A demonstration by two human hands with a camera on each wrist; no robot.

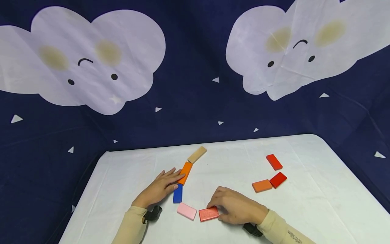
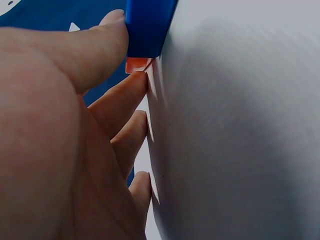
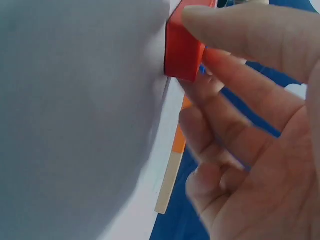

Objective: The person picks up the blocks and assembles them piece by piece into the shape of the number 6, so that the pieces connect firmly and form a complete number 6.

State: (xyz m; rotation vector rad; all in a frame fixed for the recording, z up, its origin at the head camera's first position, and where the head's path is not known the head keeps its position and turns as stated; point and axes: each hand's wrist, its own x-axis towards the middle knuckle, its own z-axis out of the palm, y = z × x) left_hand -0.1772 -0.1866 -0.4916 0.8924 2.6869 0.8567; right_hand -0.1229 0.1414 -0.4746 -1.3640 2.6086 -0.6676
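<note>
On the white table my right hand pinches a red block between thumb and fingers at its right end. The same red block shows close up in the right wrist view. My left hand lies with its fingers stretched out, fingertips on an orange block and thumb touching the upper end of a blue block. Left of the red block, across a small gap, lies a pink block. A natural wood block meets the orange one's far end. These blocks lie flat in a curve.
At the right of the table lie a red block, a darker red block and an orange-red block, the last two touching at a corner. A dark blue cloth with clouds hangs behind the table.
</note>
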